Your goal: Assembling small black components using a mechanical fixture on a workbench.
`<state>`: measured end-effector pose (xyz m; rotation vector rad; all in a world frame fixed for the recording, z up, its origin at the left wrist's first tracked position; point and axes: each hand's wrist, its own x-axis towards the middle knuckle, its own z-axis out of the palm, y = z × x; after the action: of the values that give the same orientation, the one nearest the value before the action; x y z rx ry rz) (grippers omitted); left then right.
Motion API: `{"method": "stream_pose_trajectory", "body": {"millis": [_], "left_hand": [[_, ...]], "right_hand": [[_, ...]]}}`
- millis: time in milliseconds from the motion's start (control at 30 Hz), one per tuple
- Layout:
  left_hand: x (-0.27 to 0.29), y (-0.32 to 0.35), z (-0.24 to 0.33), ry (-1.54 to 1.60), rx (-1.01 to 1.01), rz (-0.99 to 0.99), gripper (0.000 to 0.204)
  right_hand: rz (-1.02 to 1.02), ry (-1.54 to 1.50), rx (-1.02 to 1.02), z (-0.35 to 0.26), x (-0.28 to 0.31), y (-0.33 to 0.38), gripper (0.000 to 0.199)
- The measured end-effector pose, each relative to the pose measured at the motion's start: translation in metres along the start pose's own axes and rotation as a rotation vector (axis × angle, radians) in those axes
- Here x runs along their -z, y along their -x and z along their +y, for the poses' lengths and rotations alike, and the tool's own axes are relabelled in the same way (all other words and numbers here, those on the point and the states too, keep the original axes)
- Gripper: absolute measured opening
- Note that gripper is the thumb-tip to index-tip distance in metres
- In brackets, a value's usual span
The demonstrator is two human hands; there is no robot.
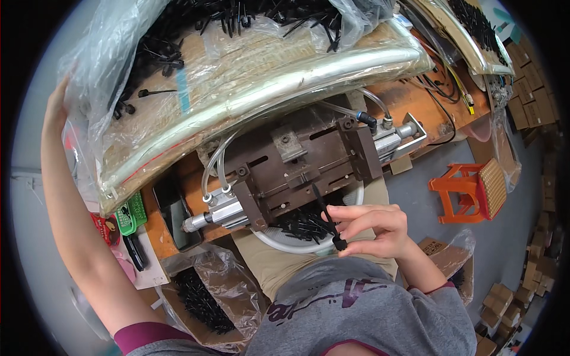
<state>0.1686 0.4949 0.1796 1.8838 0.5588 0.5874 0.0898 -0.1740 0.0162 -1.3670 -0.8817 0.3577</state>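
Observation:
My right hand (377,228) pinches a black thin rod with a knobbed end (326,213) between thumb and fingers. Its knob sits by the thumb, and its thin end points up toward the middle of a brown metal fixture (300,169). Up at the far left, my left hand (57,104) is raised beside the clear plastic sheeting (107,53); its fingers are mostly hidden there. Below the fixture, a round white-rimmed basin (279,244) on my lap holds many black rods (306,228).
Across the bench, a plastic-wrapped tray (237,98) holds loose black knobbed rods. Air cylinders (225,212) with clear hoses flank the fixture. A phone (176,213) lies on the left. Below is a box of black parts (202,302). An orange stool (466,191) stands right.

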Motion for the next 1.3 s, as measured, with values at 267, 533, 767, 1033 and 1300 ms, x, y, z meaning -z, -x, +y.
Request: {"method": "stream_pose_trajectory", "body": {"millis": [267, 533, 767, 1033, 1300], "left_hand": [[-0.004, 0.008, -0.021, -0.445, 0.007, 0.362, 0.044], [-0.137, -0.01, 0.111, 0.5, -0.315, 0.169, 0.029], [-0.257, 0.02, 0.138, 0.434, -0.346, -0.408, 0.027], [-0.038, 0.006, 0.138, 0.294, -0.26, 0.401, 0.028], [-0.16, 0.202, 0.087, -0.708, -1.043, -0.048, 0.02]], "right_hand": [[-0.171, 0.131, 0.008, 0.011, -0.013, 0.002, 0.023], [-0.414, 0.433, -0.167, 0.034, -0.012, 0.03, 0.031], [-0.412, 0.472, -0.061, 0.029, -0.015, 0.022, 0.032], [-0.203, 0.423, 0.247, -0.007, -0.026, -0.027, 0.017], [0.183, 0.715, 0.612, -0.034, -0.02, -0.145, 0.017]]}}
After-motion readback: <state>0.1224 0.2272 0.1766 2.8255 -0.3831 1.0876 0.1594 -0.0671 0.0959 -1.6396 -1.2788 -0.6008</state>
